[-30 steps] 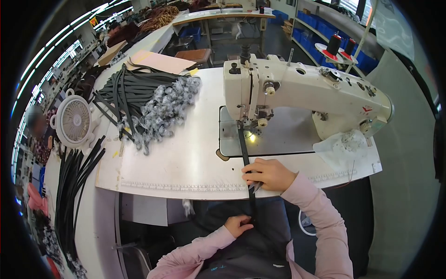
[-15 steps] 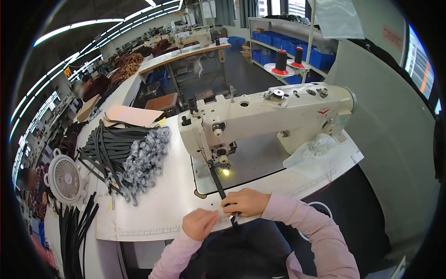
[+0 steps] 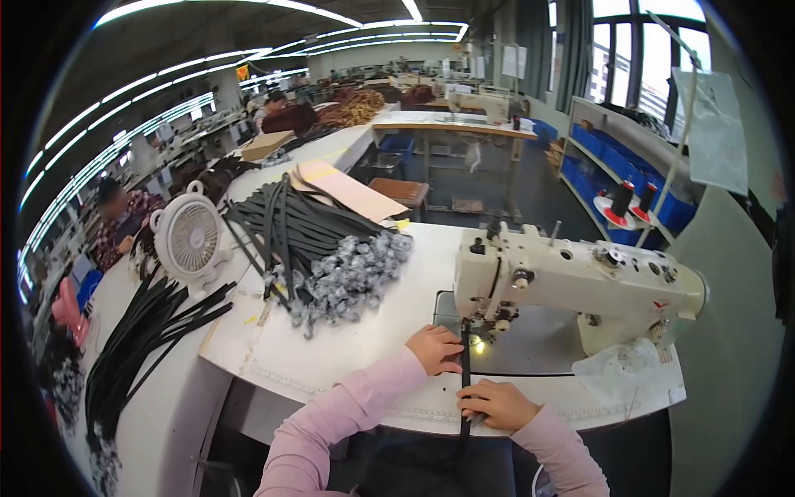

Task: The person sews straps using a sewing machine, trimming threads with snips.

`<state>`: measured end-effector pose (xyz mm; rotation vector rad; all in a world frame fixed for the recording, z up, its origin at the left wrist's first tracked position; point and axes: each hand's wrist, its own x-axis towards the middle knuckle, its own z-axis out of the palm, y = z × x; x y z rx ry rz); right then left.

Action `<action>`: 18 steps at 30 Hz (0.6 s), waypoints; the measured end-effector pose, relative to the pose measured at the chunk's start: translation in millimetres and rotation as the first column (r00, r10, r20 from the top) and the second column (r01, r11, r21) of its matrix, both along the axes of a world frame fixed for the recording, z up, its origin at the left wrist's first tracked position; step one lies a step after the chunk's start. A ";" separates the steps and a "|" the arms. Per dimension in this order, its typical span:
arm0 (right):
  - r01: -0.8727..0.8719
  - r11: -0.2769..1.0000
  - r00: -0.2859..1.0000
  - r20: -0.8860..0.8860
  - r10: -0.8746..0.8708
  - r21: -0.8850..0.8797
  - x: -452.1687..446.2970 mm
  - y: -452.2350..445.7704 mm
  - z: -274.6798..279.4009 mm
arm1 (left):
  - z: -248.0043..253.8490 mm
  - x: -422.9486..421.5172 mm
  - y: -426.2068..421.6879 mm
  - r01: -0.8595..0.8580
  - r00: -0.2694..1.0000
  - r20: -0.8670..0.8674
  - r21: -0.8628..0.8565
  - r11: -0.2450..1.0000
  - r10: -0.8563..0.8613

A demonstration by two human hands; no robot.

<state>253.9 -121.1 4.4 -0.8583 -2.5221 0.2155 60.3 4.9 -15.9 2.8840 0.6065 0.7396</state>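
A narrow black strap [image 3: 465, 358] runs from under the needle area of the white sewing machine [image 3: 571, 277] toward the table's front edge. My left hand [image 3: 434, 349] lies at the strap's left side, close to the needle, its fingertips closed on the strap edge. Nearer to me, my right hand [image 3: 499, 404] has its fingers closed around the strap's lower stretch. Something small and metallic seems to show under the right fingers, too little to make out. The machine's lamp lights the bed just right of the strap.
Left of the machine lies a pile of black straps [image 3: 286, 217] with grey, crumpled ends [image 3: 352, 277]. A white fan [image 3: 193, 236] stands beyond more black straps [image 3: 145, 352]. Thread cones [image 3: 619, 203] stand behind the machine. A person [image 3: 124, 217] sits at far left.
The view has swung left and up. My left hand has come from hovering near the table's front edge to the strap beside the needle. My right hand stays at the strap.
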 end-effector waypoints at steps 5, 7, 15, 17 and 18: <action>0.021 0.999 1.000 -0.006 -0.021 -0.030 -3.8 -1.2 3.3 | -9.3 -1.6 0.4 0.026 0.999 0.037 0.012 1.000 -0.026; 0.024 0.999 1.000 -0.018 -0.025 -0.043 -4.9 -1.2 4.3 | -11.9 -1.2 0.3 0.015 0.999 0.040 0.012 1.000 -0.016; 0.045 0.999 0.999 -0.029 -0.045 -0.001 -10.0 -1.3 3.2 | -18.5 0.2 3.1 0.040 0.996 0.075 -0.046 0.998 -0.037; 0.053 0.998 0.998 -0.046 -0.052 0.024 -10.3 -0.2 0.0 | -19.8 1.0 2.6 0.030 0.997 0.079 -0.062 0.998 -0.025; 0.049 0.998 0.998 -0.045 -0.048 0.029 -11.0 0.3 0.6 | -19.3 1.1 1.9 0.033 0.996 0.081 -0.070 0.997 -0.027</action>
